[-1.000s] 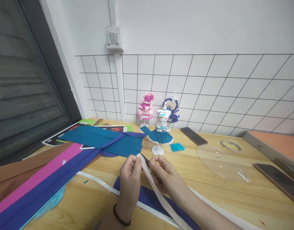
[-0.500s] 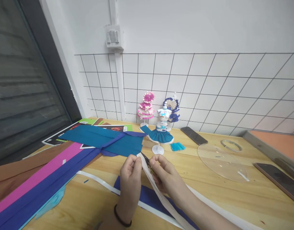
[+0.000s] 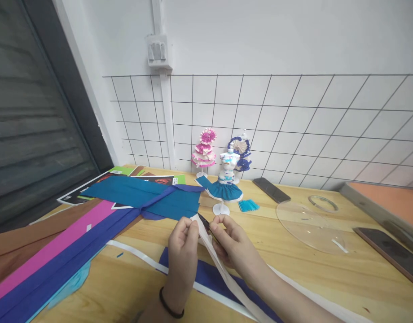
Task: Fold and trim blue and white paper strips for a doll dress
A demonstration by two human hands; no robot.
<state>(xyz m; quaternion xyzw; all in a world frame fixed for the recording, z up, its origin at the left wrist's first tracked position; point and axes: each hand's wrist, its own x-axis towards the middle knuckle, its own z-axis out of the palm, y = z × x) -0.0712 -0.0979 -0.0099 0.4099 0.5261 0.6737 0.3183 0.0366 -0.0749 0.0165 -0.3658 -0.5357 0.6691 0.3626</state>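
Observation:
Between finger and thumb, my left hand [image 3: 184,249] pinches the upper end of a long white paper strip [image 3: 217,261], which runs down toward the table's near edge. My right hand [image 3: 234,244] is closed round a pair of dark scissors [image 3: 204,221]; their blades point up and left beside the strip's end, and the handles are mostly hidden by the fingers. Just beyond the hands stands a small white dress form [image 3: 229,162] on a round base, wearing a teal gathered skirt [image 3: 225,191] with a white hem. A pleated turquoise piece [image 3: 248,205] lies beside it.
Teal crepe paper [image 3: 119,190], blue paper [image 3: 75,255] and magenta paper [image 3: 58,251] spread over the left. Two decorated forms, one pink [image 3: 204,152], one blue [image 3: 244,163], stand behind. Phones [image 3: 272,190], a clear disc [image 3: 307,226] and a tape roll [image 3: 323,203] lie right.
Both hands keep nearly the same position and grip at the strip's end. The whole view has shifted very slightly.

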